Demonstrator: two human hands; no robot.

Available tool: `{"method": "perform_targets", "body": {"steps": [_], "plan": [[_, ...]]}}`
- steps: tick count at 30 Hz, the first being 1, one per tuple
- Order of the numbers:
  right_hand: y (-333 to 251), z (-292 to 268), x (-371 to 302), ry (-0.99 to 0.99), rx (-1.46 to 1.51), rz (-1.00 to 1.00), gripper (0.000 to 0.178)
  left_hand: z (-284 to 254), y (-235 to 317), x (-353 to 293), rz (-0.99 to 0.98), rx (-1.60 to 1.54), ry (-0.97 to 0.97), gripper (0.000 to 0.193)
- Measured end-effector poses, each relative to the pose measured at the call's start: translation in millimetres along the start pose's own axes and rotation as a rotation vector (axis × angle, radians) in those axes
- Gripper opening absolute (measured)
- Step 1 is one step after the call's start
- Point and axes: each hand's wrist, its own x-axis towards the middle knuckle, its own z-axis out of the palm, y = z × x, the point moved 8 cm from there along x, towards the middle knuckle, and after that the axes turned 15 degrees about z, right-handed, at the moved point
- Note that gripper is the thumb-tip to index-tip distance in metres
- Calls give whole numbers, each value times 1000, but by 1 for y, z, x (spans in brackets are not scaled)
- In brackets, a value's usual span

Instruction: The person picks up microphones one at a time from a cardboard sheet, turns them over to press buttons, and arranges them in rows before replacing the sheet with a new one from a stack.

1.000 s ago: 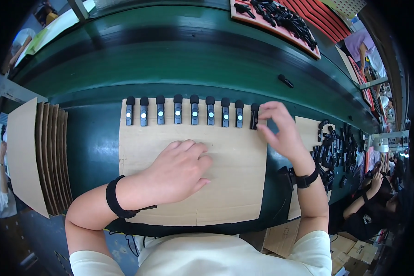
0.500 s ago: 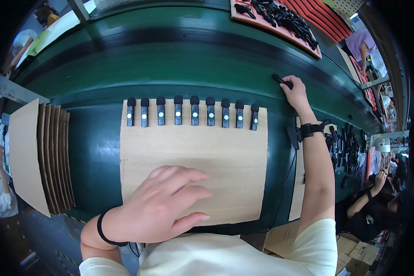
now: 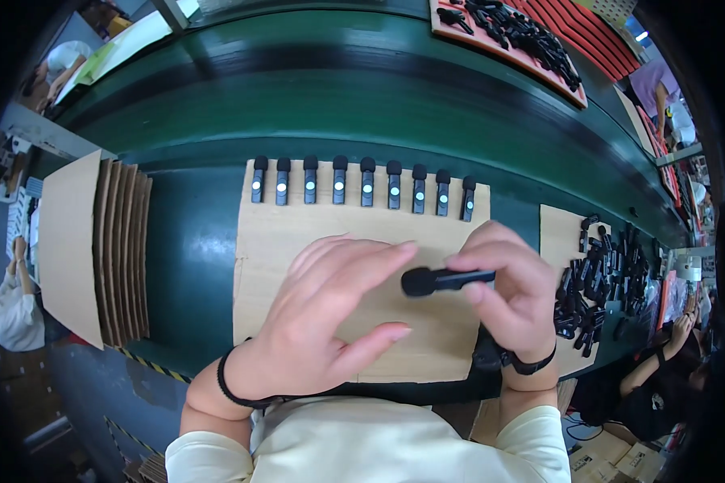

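Observation:
Between the fingertips of my right hand (image 3: 511, 294) is a small black clip-on microphone (image 3: 447, 280), its foam tip pointing left. My left hand (image 3: 322, 310) hovers just left of that foam tip, thumb and fingers spread, holding nothing. Both hands are above a flat cardboard sheet (image 3: 298, 233) on the green bench. Along the sheet's far edge runs a row of several like microphones (image 3: 367, 183), foam ends pointing away from me, each with a pale round dot on its body except where too small to tell.
A stack of cardboard sheets (image 3: 76, 249) stands at the left. To the right, a heap of black microphones (image 3: 608, 274) covers another cardboard piece. An orange tray (image 3: 532, 68) of black parts sits across the green bench (image 3: 298, 97). Other people work at both sides.
My right hand has come back from the far right of the bench with the microphone, to the middle. My left hand has shifted slightly right. The view has turned a little.

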Motion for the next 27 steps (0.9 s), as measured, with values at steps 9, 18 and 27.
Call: {"method": "perform_targets", "body": {"steps": [9,18,27], "plan": [[-8,17,-10,21,-17,-118,32,13,3,-4,99,-4,-70,38],[-10,22,-15,58,-86,-229,27,17,4,-4,200,62,-20,32],[-13,24,-14,94,-86,-289,33,16,-1,-11,84,-88,73,22]]}}
